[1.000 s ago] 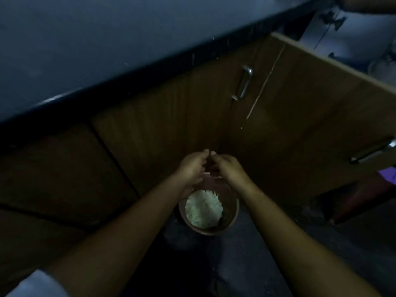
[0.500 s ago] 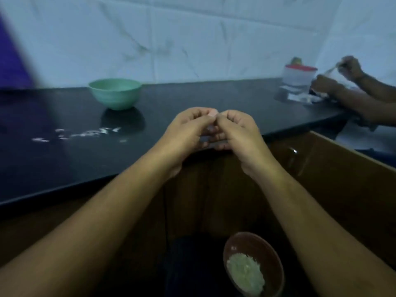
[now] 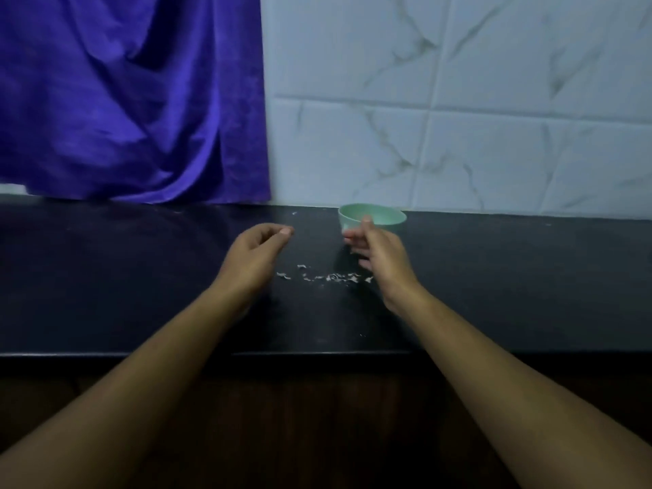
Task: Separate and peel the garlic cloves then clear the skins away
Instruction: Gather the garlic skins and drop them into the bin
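Left hand [image 3: 259,254] loose, empty; right hand [image 3: 379,257] half-open just before green bowl [image 3: 384,217]

mint-green bowl [image 3: 374,217], black tabletop [image 3: 141,277] with faint pale specks, whitish garlic skins [image 3: 324,277] scattered on it, deep violet-blue curtain [image 3: 130,97], pale grey-white wall tiles [image 3: 458,100] with grey marble veining, dark brown wood-grain cabinet front [image 3: 317,418]

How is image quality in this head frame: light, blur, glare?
Head view: dim, bluish light; the black counter swallows detail, yet the pale garlic skins stand out; the right hand looks motion-smeared at its fingers, before the green bowl; left hand sharper; no harsh glare.
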### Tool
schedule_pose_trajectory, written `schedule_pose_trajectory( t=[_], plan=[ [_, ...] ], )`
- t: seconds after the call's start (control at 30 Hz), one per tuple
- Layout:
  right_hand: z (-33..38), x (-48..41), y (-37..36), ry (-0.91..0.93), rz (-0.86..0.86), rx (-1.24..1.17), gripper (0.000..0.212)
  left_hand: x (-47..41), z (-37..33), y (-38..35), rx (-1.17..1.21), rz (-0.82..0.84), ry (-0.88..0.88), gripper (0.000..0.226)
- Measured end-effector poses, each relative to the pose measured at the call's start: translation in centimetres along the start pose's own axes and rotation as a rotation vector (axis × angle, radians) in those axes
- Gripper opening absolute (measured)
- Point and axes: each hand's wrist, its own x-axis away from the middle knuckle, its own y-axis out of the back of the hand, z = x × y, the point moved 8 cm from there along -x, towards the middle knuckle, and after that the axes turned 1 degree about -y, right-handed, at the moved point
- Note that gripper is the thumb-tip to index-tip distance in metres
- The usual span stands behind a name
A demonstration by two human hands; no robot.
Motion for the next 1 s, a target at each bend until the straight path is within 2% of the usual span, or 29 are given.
schedule_pose_trajectory(
  t=[0.1,0.17,0.27,0.4,0.43,0.5,0.6,0.7,0.8,0.87,1.0],
  plan=[
    [-1.9,-1.5,2.3,-0.007,-0.206,0.037,0.049,-0.9,2.4,1.9,-0.088,-0.048,0.05,0.022],
    [-3.2,-2.4,2.7,-0.047,-0.26,0.049,0.054,-1.9,3.8,1.4,-0.162,-0.007,0.091,0.032],
    [-4.5,-4.3,0.2,-0.09,-0.172,0.015,0.056,-3.9,4.2,-1.7,-0.11,0.122,0.126,0.062],
    [-4.8,-5.0,-4.3,-0.123,0.049,-0.038,0.057,-4.8,3.9,-6.6,0.062,0.222,0.193,0.062],
    [-4.7,-4.9,-4.9,-0.136,0.106,-0.095,0.058,-4.8,4.0,-7.0,0.143,0.207,0.199,0.061],
    [-4.3,-5.1,-4.6,-0.124,0.104,-0.181,0.06,-5.5,4.1,-6.1,0.202,0.122,0.154,0.057],
    [-4.2,-6.7,-3.0,-0.046,0.017,-0.104,0.061,-6.6,4.5,-3.2,0.175,-0.017,0.076,0.053],
    [-4.7,-7.7,-4.8,-0.047,0.15,0.011,0.059,-7.1,5.0,-1.8,0.134,-0.092,0.08,0.054],
    [-4.4,-7.7,-7.3,0.033,0.322,0.117,0.037,-7.1,5.1,-1.6,0.1,-0.103,0.086,0.054],
    [-4.1,-7.4,-7.8,0.114,0.361,0.172,0.022,-7.1,5.1,-1.7,0.092,-0.095,0.094,0.055],
    [-3.8,-7.2,-7.0,0.174,0.357,0.106,0.027,-7.3,5.3,-2.2,0.085,-0.069,0.087,0.057]
  ],
)
